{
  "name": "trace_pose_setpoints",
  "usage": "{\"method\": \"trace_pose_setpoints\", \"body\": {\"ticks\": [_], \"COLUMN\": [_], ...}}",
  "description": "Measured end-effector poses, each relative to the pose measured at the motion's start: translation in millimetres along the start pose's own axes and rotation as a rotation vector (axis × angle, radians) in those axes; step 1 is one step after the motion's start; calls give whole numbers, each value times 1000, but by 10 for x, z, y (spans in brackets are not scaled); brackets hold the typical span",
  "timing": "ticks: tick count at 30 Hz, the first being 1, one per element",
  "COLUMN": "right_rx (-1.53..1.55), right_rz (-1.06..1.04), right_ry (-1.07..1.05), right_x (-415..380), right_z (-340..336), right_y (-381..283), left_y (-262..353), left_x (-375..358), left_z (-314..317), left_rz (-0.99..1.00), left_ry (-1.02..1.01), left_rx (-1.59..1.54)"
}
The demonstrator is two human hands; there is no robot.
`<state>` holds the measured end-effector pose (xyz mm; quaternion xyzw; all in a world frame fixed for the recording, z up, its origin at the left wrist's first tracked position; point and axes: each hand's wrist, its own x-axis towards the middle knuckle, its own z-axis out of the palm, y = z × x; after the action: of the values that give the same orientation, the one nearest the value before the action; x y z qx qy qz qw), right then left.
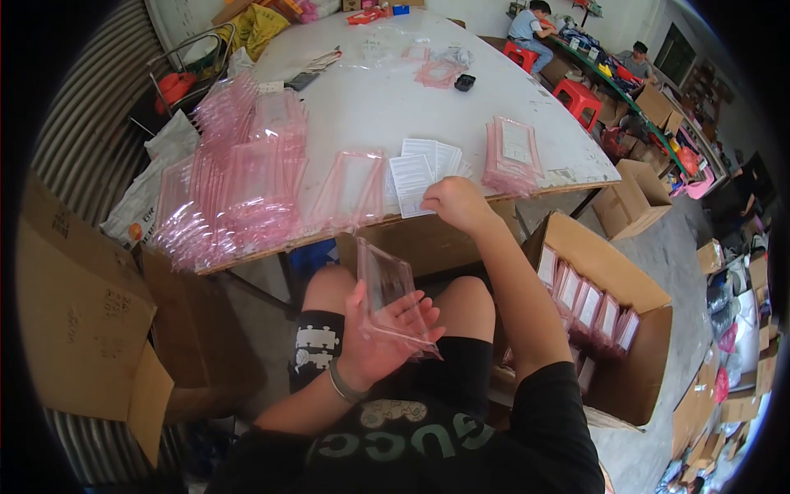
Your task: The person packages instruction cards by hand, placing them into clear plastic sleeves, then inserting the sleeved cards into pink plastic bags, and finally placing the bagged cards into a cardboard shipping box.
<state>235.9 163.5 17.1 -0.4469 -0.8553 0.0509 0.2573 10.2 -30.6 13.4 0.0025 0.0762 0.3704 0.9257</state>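
Observation:
My left hand, palm up above my lap, holds a clear pouch with pink edges; the thumb lies along its left side. My right hand is closed, with its fingertips at the lower edge of a printed white card near the table's front edge. More printed cards lie fanned out behind that one. A few pink-edged pouches rest left of the cards, and large piles of them stand further left. Right of the cards is a stack of pouches, the top one with a card inside.
An open cardboard box holding filled pouches stands on the floor at my right. Cardboard boxes are at my left. A black object and loose plastic lie farther back on the table. Two people sit at a back-right bench.

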Motion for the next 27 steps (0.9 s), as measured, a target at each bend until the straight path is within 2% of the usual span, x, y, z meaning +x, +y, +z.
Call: {"method": "trace_pose_setpoints", "body": {"ticks": [3,6,8,10,12,14,17,21,24,25,27], "right_rx": [-269,-278,-40,435,718,502,195,-30,273,740,902], "right_rz": [69,-56,-21,166,275,-92,-35,28,55,137,-19], "right_ry": [31,484,801,871,659,492,281,404,512,425,109], "right_x": [14,-62,-266,-671,-1213,-1375,-1508,-1627,-1708,-1762,-1620], "right_z": [24,-381,-738,-973,-1132,-1135,-1141,-1097,-1105,-1088,-1090], "right_y": [-80,-338,-712,-1129,-1504,-1559,-1611,-1564,-1641,-1692,-1627], "left_y": [2,36,-3,72,195,302,251,195,169,169,185], "left_x": [1,-9,-89,-60,-7,35,53,76,101,104,91], "left_z": [0,3,-73,-220,-225,-206,-138,-61,-26,-24,-68], "left_rz": [3,-5,-28,65,149,197,217,222,256,269,239], "left_ry": [15,39,74,144,111,68,152,228,228,219,196], "left_rx": [1,-65,-148,-158,-101,2,-15,-40,7,20,6]}}
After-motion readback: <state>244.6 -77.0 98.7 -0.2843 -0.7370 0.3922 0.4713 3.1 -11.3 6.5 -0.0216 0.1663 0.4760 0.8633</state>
